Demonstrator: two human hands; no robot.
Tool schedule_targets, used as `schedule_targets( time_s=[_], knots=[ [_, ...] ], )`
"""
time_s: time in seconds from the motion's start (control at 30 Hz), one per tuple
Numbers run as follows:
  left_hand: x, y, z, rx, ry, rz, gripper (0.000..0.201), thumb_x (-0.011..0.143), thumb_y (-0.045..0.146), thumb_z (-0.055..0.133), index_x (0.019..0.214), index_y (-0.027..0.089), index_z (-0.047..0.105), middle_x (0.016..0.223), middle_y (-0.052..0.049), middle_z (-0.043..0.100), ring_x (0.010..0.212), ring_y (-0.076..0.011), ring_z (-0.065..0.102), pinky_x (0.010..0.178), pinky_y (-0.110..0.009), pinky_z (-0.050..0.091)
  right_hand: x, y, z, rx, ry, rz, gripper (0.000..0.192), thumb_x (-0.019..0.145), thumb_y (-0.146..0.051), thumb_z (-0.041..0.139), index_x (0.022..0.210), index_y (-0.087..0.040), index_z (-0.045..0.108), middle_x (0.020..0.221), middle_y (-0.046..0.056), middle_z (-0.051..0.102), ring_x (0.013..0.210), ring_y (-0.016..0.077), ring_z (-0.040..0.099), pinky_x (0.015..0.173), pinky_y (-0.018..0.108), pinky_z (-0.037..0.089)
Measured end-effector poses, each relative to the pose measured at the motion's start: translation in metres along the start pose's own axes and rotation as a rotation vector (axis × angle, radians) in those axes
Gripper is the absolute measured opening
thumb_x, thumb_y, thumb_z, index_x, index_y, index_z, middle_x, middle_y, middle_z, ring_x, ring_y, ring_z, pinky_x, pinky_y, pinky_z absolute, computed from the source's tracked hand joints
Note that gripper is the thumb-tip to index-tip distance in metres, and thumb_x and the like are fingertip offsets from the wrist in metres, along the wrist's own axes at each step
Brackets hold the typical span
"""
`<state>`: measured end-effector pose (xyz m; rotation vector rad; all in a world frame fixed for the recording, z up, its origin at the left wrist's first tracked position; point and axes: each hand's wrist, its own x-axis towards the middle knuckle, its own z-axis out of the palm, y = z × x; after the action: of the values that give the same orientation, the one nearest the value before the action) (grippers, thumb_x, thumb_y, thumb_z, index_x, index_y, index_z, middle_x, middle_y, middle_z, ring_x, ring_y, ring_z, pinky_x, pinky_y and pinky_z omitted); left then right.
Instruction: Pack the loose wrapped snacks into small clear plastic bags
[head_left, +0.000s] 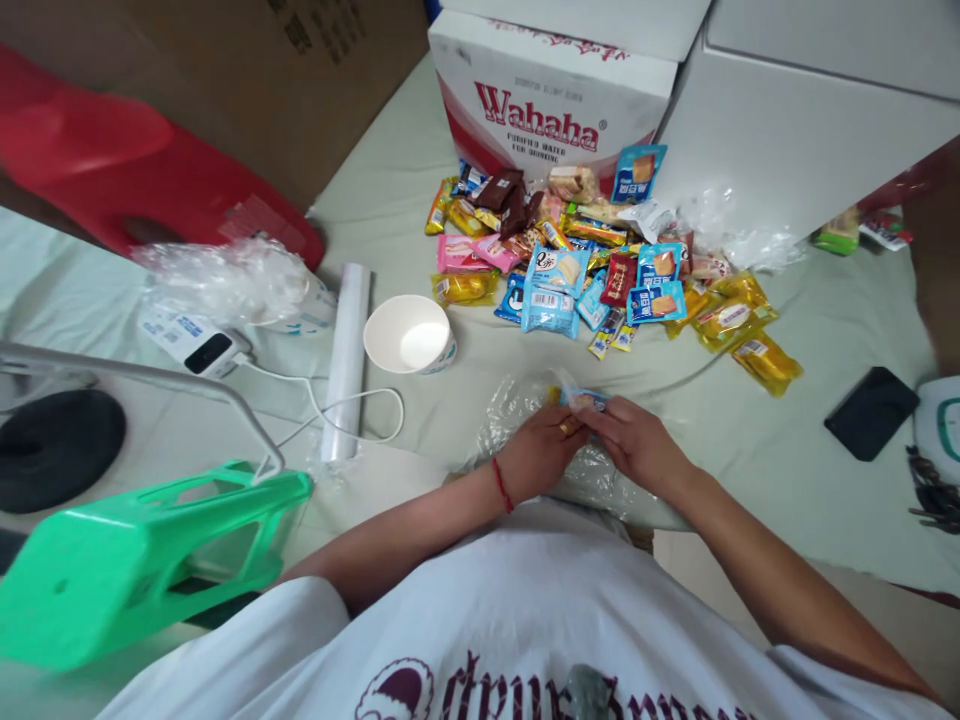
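Note:
Close to my body, my left hand (pixel 544 448) and my right hand (pixel 637 440) meet with their fingers closed on a clear plastic bag (pixel 517 395). Inside or just behind the gathered plastic, a small blue and yellow snack packet (pixel 589 398) shows at my fingertips; I cannot tell which hand grips it. More of the crinkled bag spreads below my hands. Beyond them lies a heap of wrapped snacks (pixel 555 270) in blue, yellow, pink, red and brown. A white paper cup (pixel 411 335) stands open left of the heap.
Behind the heap stands a Wahaha water carton (pixel 555 100). To the left are a plastic film roll (pixel 347 360), a white cable (pixel 401 410), a red jug (pixel 142 160) and a green plastic stool (pixel 157 560). At the right lies a black phone-like object (pixel 871 412).

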<state>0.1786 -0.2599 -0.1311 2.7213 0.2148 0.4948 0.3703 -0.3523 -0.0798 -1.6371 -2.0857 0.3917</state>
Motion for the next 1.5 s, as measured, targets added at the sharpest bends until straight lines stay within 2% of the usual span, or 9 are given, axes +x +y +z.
schedule_targets(
  time_s=[0.2, 0.33, 0.43, 0.6, 0.7, 0.8, 1.0, 1.23, 1.5],
  knots=[
    [-0.027, -0.015, -0.025, -0.283, 0.318, -0.19, 0.04, 0.087, 0.006, 0.046, 0.117, 0.023, 0.068, 0.11, -0.006, 0.077, 0.101, -0.0182, 0.072, 0.088, -0.035, 0.06, -0.017, 0.003, 0.031, -0.011, 0.0, 0.033, 0.039, 0.102, -0.013, 0.044, 0.127, -0.024, 0.071, 0.087, 0.008, 0.064, 0.081, 0.0216, 0.053, 0.07, 0.032, 0.045],
    [-0.015, -0.024, -0.042, -0.063, 0.524, -0.332, 0.042, 0.085, 0.024, 0.062, 0.127, 0.02, 0.063, 0.133, -0.014, 0.064, 0.129, -0.0298, 0.057, 0.107, -0.053, 0.049, -0.016, 0.001, 0.038, -0.038, -0.025, 0.079, 0.043, 0.098, -0.006, 0.045, 0.127, -0.022, 0.073, 0.09, 0.008, 0.062, 0.086, 0.0227, 0.053, 0.075, 0.033, 0.044],
    [-0.006, -0.042, -0.046, 0.011, 0.267, -0.095, 0.032, 0.084, 0.02, 0.061, 0.114, 0.027, 0.071, 0.129, -0.006, 0.067, 0.136, -0.0292, 0.051, 0.119, -0.058, 0.031, -0.012, 0.0, 0.035, -0.033, -0.029, 0.094, 0.044, 0.097, -0.005, 0.045, 0.126, -0.023, 0.072, 0.093, 0.008, 0.062, 0.088, 0.0232, 0.053, 0.076, 0.033, 0.045],
    [-0.031, -0.087, -0.051, -0.049, -0.089, -0.007, 0.029, 0.079, 0.008, 0.056, 0.088, 0.026, 0.076, 0.094, -0.003, 0.076, 0.113, -0.024, 0.062, 0.104, -0.049, 0.038, -0.015, -0.005, 0.018, 0.109, -0.011, 0.046, 0.045, 0.101, -0.019, 0.051, 0.145, -0.022, 0.054, 0.099, 0.009, 0.061, 0.09, 0.0251, 0.055, 0.08, 0.038, 0.05],
    [-0.045, -0.099, -0.057, -0.058, -0.129, -0.082, 0.036, 0.079, 0.007, 0.054, 0.096, 0.027, 0.079, 0.099, -0.004, 0.078, 0.11, -0.0237, 0.062, 0.098, -0.047, 0.04, -0.022, -0.008, 0.013, 0.23, 0.042, 0.084, 0.055, 0.102, -0.025, 0.052, 0.155, -0.024, 0.038, 0.097, 0.008, 0.061, 0.089, 0.0251, 0.057, 0.08, 0.041, 0.053],
    [-0.045, -0.094, -0.064, -0.053, -0.124, -0.141, 0.032, 0.079, 0.008, 0.054, 0.089, 0.026, 0.079, 0.094, -0.005, 0.078, 0.101, -0.0235, 0.063, 0.092, -0.045, 0.042, -0.024, -0.008, 0.018, 0.199, 0.049, 0.091, 0.043, 0.103, -0.025, 0.05, 0.146, -0.024, 0.05, 0.098, 0.01, 0.062, 0.093, 0.0266, 0.058, 0.083, 0.044, 0.053],
    [-0.023, -0.054, -0.083, 0.017, 0.346, -0.265, 0.027, 0.09, 0.014, 0.048, 0.079, 0.022, 0.072, 0.087, -0.007, 0.073, 0.086, -0.0226, 0.058, 0.086, -0.044, 0.048, -0.017, -0.004, 0.028, 0.119, 0.021, 0.036, 0.033, 0.104, -0.021, 0.047, 0.128, -0.022, 0.07, 0.094, 0.011, 0.062, 0.096, 0.0265, 0.057, 0.082, 0.041, 0.052],
    [0.025, -0.031, -0.057, -0.105, -0.337, 0.114, 0.037, 0.107, 0.03, 0.039, 0.12, 0.025, 0.074, 0.123, -0.01, 0.072, 0.107, -0.0217, 0.063, 0.092, -0.037, 0.05, -0.029, -0.011, 0.025, 0.101, -0.007, 0.033, 0.027, 0.103, -0.029, 0.053, 0.12, -0.021, 0.074, 0.106, 0.013, 0.065, 0.106, 0.0287, 0.058, 0.091, 0.047, 0.052],
    [0.028, -0.043, -0.051, 0.026, -0.378, 0.121, 0.035, 0.103, 0.024, 0.047, 0.119, 0.028, 0.078, 0.112, -0.012, 0.07, 0.099, -0.0252, 0.057, 0.078, -0.039, 0.041, -0.076, -0.031, 0.053, -0.132, 0.054, 0.101, 0.02, 0.101, -0.025, 0.06, 0.114, -0.029, 0.075, 0.108, 0.008, 0.073, 0.115, 0.0298, 0.058, 0.101, 0.052, 0.046]
  ],
)
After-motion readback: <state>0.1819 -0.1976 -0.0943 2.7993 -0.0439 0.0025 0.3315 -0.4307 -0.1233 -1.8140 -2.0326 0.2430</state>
